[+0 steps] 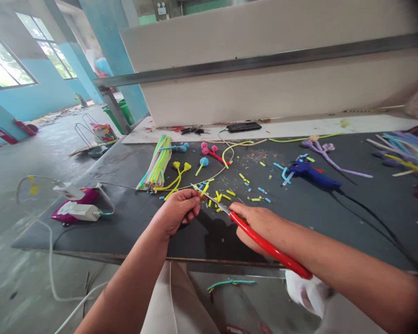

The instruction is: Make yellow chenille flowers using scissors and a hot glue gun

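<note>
Red-handled scissors [270, 248] are gripped in my right hand [257, 225], their blades pointing left toward my left hand. My left hand [181, 208] is closed, thumb against the fingers, near the blade tips; a small bit of yellow shows at its fingertips, too small to make out fully. Short cut yellow pieces [226, 196] and a few blue ones [262, 190] lie scattered just beyond the hands. Behind my left hand are a yellow two-headed stem [177, 178], a blue ball on a yellow stem [204, 162] and a pink pair on a red stem [218, 155].
A bundle of fuzzy stems [158, 162] lies at the left, with a purple power strip [75, 206] and cable. A blue glue gun [313, 175] rests at the right, cord trailing. A phone [244, 127] lies at the back, and more stems [409, 150] at far right.
</note>
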The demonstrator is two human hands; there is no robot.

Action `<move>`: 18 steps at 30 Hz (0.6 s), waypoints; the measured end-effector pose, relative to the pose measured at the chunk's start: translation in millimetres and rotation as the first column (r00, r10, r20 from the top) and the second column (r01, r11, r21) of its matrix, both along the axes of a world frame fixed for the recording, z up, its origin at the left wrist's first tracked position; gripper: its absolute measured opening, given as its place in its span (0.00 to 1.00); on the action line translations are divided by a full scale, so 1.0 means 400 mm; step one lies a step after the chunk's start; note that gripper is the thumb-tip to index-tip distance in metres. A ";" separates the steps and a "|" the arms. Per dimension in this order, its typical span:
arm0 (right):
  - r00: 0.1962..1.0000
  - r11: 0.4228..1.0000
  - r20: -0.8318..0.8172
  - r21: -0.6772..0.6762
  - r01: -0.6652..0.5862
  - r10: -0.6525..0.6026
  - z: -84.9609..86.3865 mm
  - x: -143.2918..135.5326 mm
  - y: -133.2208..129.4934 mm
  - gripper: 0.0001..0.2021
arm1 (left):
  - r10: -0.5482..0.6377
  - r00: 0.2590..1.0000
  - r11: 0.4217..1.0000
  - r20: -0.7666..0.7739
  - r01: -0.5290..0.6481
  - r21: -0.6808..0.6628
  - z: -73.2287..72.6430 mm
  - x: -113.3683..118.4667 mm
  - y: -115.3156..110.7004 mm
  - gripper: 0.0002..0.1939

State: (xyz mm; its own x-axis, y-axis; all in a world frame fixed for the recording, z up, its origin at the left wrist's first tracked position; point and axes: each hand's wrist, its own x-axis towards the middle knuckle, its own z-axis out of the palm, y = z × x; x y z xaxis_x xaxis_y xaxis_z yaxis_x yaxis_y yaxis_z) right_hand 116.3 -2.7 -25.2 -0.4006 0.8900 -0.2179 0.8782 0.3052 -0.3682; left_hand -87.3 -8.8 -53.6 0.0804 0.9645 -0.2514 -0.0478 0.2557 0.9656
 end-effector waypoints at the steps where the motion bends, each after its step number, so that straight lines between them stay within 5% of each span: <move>1: 1.000 1.000 0.001 -0.002 0.002 -0.002 0.002 -0.001 -0.001 0.05 | -0.001 1.000 1.000 0.001 0.001 0.002 0.000 0.000 0.000 0.10; 18: 1.000 1.000 0.009 0.002 -0.005 0.005 -0.028 -0.003 0.009 0.07 | -0.014 1.000 1.000 -0.022 0.014 0.003 0.000 0.003 0.004 0.09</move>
